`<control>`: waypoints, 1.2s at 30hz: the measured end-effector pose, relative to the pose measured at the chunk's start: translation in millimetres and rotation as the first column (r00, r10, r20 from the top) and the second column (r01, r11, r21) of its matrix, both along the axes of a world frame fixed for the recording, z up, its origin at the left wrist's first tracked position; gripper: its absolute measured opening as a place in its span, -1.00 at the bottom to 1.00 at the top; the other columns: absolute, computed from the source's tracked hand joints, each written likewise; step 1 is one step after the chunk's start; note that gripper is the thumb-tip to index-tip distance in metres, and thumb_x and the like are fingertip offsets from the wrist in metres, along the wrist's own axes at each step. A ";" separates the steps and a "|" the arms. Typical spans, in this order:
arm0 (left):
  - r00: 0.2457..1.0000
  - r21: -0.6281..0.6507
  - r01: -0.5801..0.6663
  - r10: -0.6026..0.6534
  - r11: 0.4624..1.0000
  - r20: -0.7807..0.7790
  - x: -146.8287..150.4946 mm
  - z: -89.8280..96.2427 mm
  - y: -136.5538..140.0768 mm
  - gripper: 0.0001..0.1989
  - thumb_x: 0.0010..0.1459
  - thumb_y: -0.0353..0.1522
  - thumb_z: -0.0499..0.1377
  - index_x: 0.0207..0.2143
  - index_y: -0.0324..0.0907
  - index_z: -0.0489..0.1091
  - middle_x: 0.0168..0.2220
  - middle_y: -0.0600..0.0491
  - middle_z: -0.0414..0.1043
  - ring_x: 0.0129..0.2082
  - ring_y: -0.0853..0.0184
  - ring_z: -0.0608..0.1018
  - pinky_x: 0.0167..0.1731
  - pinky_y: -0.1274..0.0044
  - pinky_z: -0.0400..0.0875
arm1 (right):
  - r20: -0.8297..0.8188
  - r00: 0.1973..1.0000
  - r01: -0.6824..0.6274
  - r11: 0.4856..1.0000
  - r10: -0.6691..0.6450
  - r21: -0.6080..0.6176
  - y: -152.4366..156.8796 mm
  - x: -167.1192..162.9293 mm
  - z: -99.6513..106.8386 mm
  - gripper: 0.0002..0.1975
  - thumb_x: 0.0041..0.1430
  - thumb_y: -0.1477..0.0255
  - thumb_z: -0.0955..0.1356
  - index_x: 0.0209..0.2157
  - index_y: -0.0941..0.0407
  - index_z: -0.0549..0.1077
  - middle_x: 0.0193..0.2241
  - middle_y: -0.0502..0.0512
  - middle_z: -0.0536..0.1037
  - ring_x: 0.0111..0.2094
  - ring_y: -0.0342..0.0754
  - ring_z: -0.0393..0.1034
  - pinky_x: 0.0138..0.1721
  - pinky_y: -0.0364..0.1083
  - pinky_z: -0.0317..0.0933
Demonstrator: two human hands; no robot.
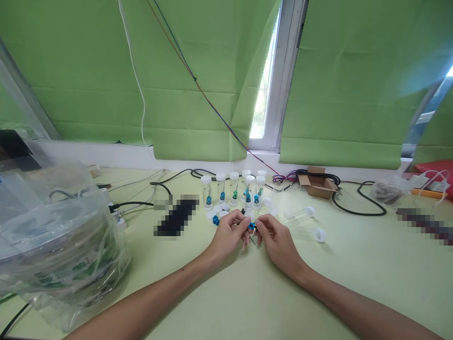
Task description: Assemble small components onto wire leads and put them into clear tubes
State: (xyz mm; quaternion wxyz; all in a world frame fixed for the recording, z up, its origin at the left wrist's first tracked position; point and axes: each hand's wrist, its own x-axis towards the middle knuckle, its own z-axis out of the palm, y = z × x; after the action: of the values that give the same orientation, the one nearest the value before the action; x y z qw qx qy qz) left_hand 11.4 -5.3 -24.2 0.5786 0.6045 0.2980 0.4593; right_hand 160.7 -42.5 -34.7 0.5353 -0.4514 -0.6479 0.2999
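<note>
My left hand and my right hand meet over the middle of the table, fingers pinched. Between them is a small blue part with black ends; its exact kind is too small to make out. A thin rod seems to run from it, partly hidden by my left fingers. Just behind stand several clear tubes with white caps, each containing a small blue or green piece and thin wire. Beside my left hand lies a loose blue piece. Clear tubes with white ends lie to the right of my right hand.
At left a big plastic-wrapped bundle takes up the table. A dark blurred-out object lies nearer the middle. Black cables and an open cardboard box are at the back right. Green blinds hang behind.
</note>
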 end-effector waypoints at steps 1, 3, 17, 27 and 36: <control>1.000 -0.001 0.001 -0.001 1.000 -0.001 0.1 -0.2 -0.3 -0.69 0.15 -0.19 0.20 -0.47 -0.18 0.21 -0.61 0.14 0.39 -0.71 0.46 0.40 -0.70 0.60 0.28 | 0.003 1.000 0.002 1.000 -0.002 -0.001 0.1 0.2 0.4 -0.73 0.31 0.20 0.22 -0.35 0.09 0.35 -0.48 0.00 0.43 -0.53 -0.12 0.32 -0.44 -0.12 0.26; 1.000 -0.001 -0.007 0.007 1.000 -0.003 0.3 -0.8 -0.6 -0.70 0.15 -0.19 0.20 -0.46 -0.18 0.21 -0.59 0.13 0.40 -0.70 0.46 0.41 -0.69 0.60 0.28 | 0.008 1.000 0.003 1.000 -0.003 -0.003 0.3 0.5 0.6 -0.72 0.31 0.21 0.22 -0.35 0.09 0.35 -0.47 0.01 0.44 -0.52 -0.12 0.33 -0.44 -0.12 0.26; 0.997 0.100 -0.063 0.067 0.993 -0.032 1.6 -4.8 -0.3 -0.73 0.20 -0.19 0.14 -0.43 -0.16 0.21 -0.62 0.18 0.35 -0.71 0.46 0.38 -0.70 0.61 0.27 | 0.018 0.999 -0.038 0.999 0.038 0.013 4.0 5.2 -5.8 -0.83 0.25 0.29 0.30 -0.20 0.09 0.35 -0.32 0.06 0.50 -0.48 -0.12 0.40 -0.49 -0.13 0.28; 0.983 0.212 -0.095 0.125 0.973 -0.133 5.9 -5.6 -0.7 -0.75 0.24 -0.18 0.08 -0.39 -0.16 0.24 -0.62 0.18 0.33 -0.70 0.47 0.36 -0.68 0.61 0.23 | -0.082 0.995 -0.058 0.998 0.059 0.009 7.1 6.6 -4.4 -0.80 0.29 0.25 0.27 -0.24 0.09 0.33 -0.42 0.01 0.49 -0.53 -0.14 0.34 -0.47 -0.12 0.27; 0.976 0.254 -0.135 0.173 0.958 -0.136 12.2 -9.4 1.6 -0.77 0.26 -0.19 0.05 -0.36 -0.14 0.25 -0.67 0.21 0.26 -0.70 0.46 0.33 -0.66 0.61 0.20 | -0.071 0.997 -0.042 0.999 0.041 -0.004 10.2 9.5 -5.0 -0.81 0.25 0.28 0.30 -0.19 0.08 0.32 -0.41 0.01 0.47 -0.51 -0.13 0.36 -0.49 -0.13 0.27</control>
State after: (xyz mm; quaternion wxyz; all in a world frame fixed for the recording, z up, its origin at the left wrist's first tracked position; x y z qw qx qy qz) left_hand 23.6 -3.7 -33.6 0.4375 0.6798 0.3303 0.4872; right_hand 170.2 -32.3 -39.7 0.5502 -0.4285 -0.6369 0.3286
